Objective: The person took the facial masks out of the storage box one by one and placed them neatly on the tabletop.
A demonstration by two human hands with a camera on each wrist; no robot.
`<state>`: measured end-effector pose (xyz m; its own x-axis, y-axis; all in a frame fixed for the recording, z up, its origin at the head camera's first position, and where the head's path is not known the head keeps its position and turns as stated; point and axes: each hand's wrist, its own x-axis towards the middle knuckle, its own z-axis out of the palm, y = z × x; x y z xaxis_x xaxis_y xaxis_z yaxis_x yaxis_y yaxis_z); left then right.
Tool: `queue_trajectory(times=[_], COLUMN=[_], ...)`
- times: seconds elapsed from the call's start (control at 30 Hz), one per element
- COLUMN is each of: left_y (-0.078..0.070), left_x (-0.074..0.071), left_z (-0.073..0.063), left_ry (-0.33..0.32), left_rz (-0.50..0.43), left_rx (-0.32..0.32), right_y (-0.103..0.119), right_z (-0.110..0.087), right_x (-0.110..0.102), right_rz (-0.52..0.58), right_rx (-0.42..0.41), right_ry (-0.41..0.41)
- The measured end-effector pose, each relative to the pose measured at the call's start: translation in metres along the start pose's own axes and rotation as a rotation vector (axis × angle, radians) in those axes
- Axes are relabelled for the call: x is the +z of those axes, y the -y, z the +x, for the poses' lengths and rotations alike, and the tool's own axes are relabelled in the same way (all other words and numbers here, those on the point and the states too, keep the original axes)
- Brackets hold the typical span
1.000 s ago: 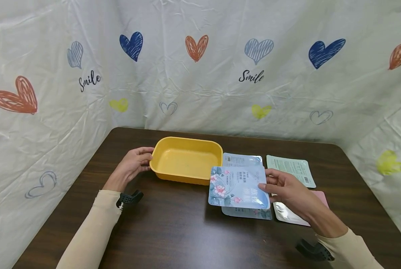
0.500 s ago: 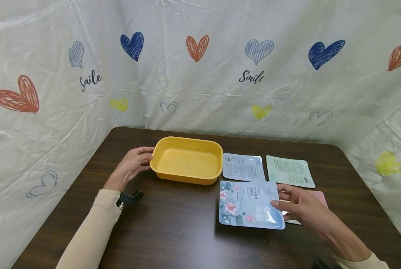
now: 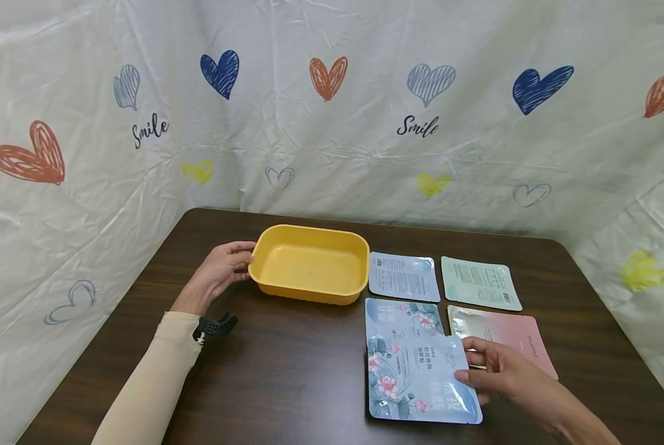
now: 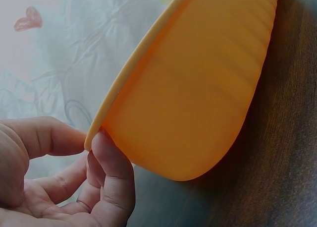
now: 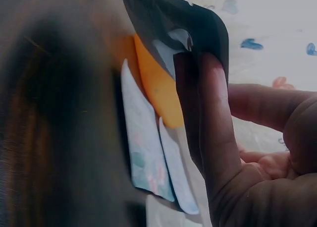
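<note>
My left hand [image 3: 221, 269] pinches the left end of a yellow plastic basin [image 3: 310, 266]. The left wrist view shows thumb and finger on either side of its rim [image 4: 126, 71]. With my right hand [image 3: 501, 374] I hold a blue face mask packet [image 3: 415, 386], printed with pink lotus flowers, by its right edge. In the head view it overlaps the near part of a similar blue packet [image 3: 401, 315] lying on the table. The right wrist view shows the held packet's shiny dark underside [image 5: 203, 28] between thumb and fingers.
Right of the basin lies a pale blue packet [image 3: 403, 278], text side up. Beside it are a green packet [image 3: 479, 284] and a pink and silver one [image 3: 512, 340]. The dark wooden table [image 3: 276, 377] ends at a white curtain [image 3: 332, 173] printed with hearts.
My right hand has drawn the held packet toward me and slightly right, uncovering the blue packet beneath and the pink one. The left hand and basin stay in place.
</note>
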<state>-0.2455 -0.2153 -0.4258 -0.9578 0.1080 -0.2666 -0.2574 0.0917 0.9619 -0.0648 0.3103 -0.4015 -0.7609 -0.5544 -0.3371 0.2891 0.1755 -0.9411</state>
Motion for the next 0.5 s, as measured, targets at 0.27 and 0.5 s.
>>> queue_trajectory(times=[0.27, 0.5], left_y=[0.001, 0.001], left_x=[0.000, 0.000], left_z=[0.001, 0.001], left_ry=[0.002, 0.006], left_rz=[-0.013, -0.016], left_rx=[0.002, 0.006], right_y=[-0.018, -0.029], right_z=[0.000, 0.000], right_x=[0.004, 0.011], right_rz=[0.118, 0.083], right_rx=[-0.011, 0.006], right_ry=[0.136, 0.141])
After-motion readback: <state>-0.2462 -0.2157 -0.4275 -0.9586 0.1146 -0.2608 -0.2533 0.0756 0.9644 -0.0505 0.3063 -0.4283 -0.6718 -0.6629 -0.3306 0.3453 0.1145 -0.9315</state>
